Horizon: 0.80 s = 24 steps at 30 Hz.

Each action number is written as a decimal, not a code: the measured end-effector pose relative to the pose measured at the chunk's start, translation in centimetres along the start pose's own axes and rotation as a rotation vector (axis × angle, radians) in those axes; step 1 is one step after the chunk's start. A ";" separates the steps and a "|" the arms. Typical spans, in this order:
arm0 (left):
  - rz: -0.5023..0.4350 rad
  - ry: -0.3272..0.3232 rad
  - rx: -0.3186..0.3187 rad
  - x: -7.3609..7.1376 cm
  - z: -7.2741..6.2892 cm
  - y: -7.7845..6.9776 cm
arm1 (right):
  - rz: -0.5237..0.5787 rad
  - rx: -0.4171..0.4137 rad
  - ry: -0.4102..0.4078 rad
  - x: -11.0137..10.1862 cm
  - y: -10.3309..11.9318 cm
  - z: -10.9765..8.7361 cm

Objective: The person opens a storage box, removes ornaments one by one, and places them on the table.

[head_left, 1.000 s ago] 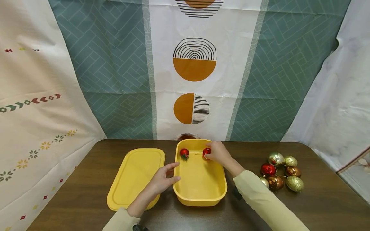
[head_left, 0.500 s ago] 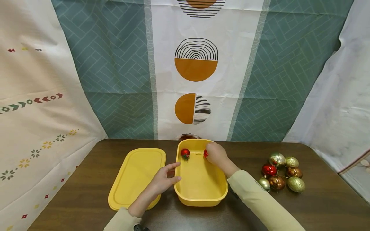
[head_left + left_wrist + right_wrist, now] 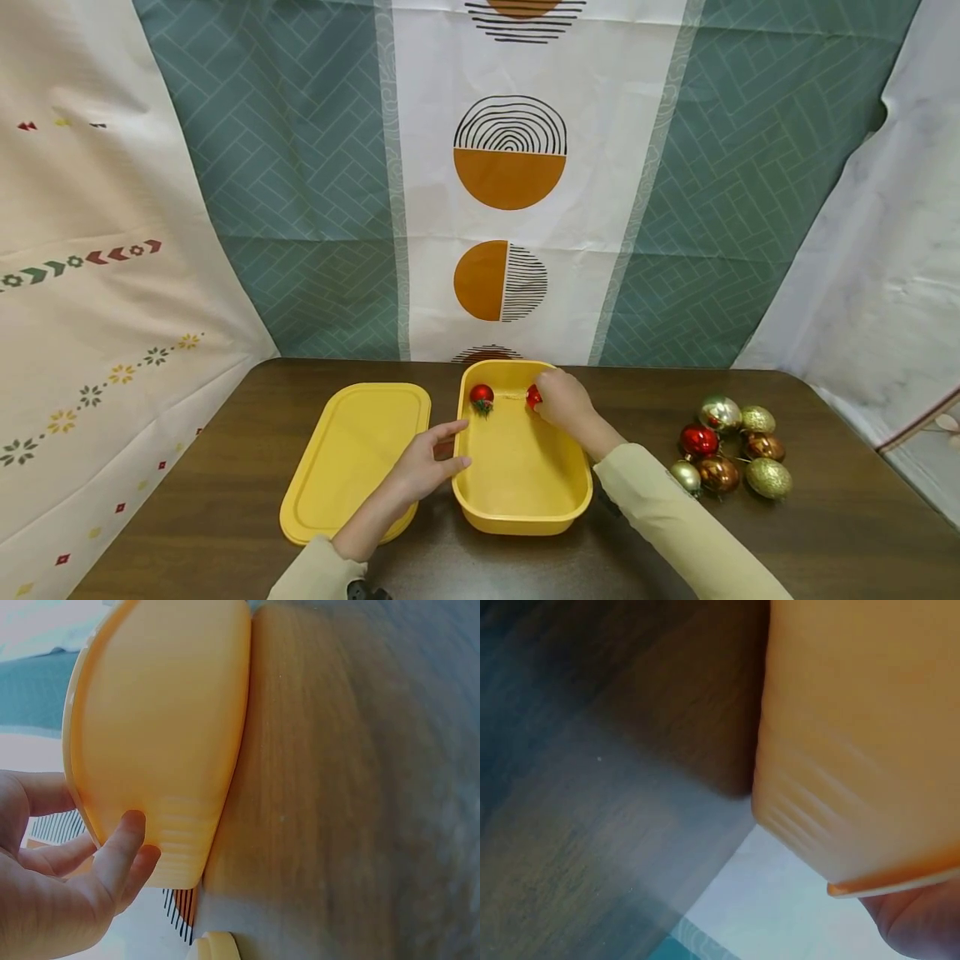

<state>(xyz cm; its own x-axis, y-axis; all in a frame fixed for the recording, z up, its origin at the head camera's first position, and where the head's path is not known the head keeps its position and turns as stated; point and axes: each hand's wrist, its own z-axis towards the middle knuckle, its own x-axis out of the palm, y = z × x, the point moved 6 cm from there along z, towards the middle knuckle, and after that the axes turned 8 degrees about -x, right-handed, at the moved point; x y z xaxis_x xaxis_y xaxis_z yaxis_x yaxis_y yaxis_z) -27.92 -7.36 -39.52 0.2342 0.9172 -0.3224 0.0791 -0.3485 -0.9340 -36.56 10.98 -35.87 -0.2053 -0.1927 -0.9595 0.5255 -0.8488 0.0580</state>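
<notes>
A yellow plastic bin [image 3: 521, 487] stands on the table in the head view. Inside its far right corner, my right hand [image 3: 567, 407] holds a red Christmas bauble [image 3: 533, 397], mostly covered by the fingers. Another red bauble [image 3: 482, 393] with a green sprig lies in the far left corner. My left hand [image 3: 420, 467] is at the bin's left side, fingers loosely spread and touching the rim. In the left wrist view the left hand [image 3: 67, 885] is against the bin's outer wall [image 3: 165, 735]. Only part of the right hand [image 3: 922, 919] shows past the rim in the right wrist view.
Left of the bin lies a flat yellow lid [image 3: 352, 458], partly under the left forearm. On the right, several baubles sit in a cluster, among them a red one [image 3: 698, 440], a bronze one [image 3: 718, 474] and a glittery gold one [image 3: 768, 479]. A patterned cloth [image 3: 510, 275] hangs behind the table.
The right hand has turned slightly over the red bauble in the bin's far right corner, covering more of it. My left hand stays at the left rim.
</notes>
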 end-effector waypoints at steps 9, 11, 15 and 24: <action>0.001 -0.002 0.004 0.0 0.1 0.0 | 0.207 -0.118 -0.167 -1.7 -0.6 -1.3; 0.004 -0.004 0.005 0.0 0.1 0.0 | 0.259 -0.124 -0.187 -2.5 -0.7 -1.7; 0.011 -0.008 0.005 0.1 0.1 -0.1 | 0.351 -0.070 -0.195 -3.6 -1.4 -2.6; 0.024 -0.024 -0.015 0.1 -0.1 -0.1 | 0.527 0.045 -0.190 -5.2 -3.0 -4.6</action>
<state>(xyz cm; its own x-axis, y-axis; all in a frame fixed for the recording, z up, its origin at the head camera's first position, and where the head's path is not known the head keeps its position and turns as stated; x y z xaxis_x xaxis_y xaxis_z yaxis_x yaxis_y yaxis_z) -27.86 -7.23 -39.42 0.2128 0.9129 -0.3482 0.0887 -0.3729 -0.9236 -33.26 16.82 -32.30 -0.0722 -0.6785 -0.7311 0.5621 -0.6332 0.5321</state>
